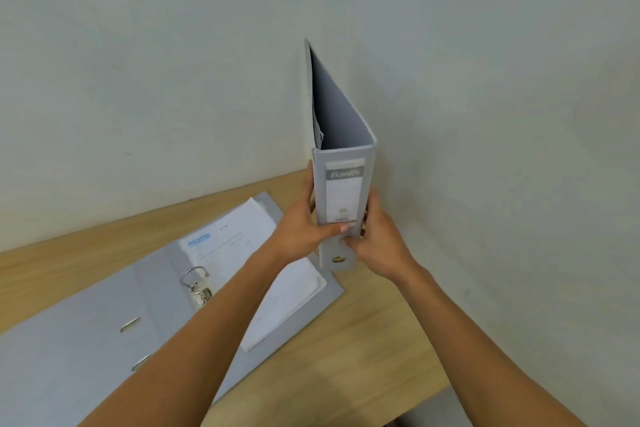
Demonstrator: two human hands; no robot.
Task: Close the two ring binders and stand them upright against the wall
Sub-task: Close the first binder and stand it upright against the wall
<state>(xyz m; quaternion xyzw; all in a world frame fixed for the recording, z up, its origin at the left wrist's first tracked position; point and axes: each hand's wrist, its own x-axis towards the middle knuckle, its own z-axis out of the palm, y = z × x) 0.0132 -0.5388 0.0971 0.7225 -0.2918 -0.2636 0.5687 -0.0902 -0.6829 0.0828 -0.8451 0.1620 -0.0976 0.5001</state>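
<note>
Hands (341,236) hold closed binder (341,163) upright, spine toward camera.

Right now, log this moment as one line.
closed grey ring binder: upright, held by left hand and right hand | open grey ring binder: flat on wooden desk

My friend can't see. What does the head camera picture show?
Two hands, left hand and right hand, hold a closed grey binder upright near the wall. A second binder lies open on the wooden desk, papers inside.
</note>
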